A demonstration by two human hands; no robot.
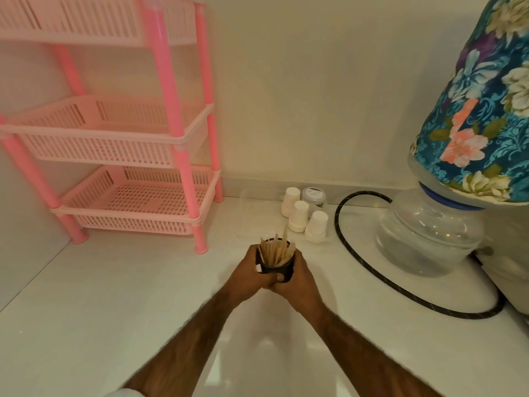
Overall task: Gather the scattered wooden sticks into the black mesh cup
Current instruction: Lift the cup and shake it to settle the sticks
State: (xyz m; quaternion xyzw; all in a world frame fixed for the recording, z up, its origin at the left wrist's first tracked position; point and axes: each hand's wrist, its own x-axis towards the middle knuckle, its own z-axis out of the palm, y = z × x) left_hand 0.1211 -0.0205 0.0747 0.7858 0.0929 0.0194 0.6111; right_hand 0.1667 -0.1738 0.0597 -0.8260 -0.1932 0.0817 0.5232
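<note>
Two grips clasp a small black mesh cup (277, 270) packed with thin pale wooden sticks (276, 252), at the middle of the glossy white surface (114, 310).

The left grip (248, 271) curls round the cup's left side, and the right grip (298, 279) wraps its right and near wall. The sticks stand upright inside, tips fanned above the rim. Whether the cup's base touches the surface cannot be told. Three upturned white paper cups (297, 216) stand just behind, a pink plastic tiered rack (114, 138) to the left, and a black hose (351, 253) to the right.
</note>
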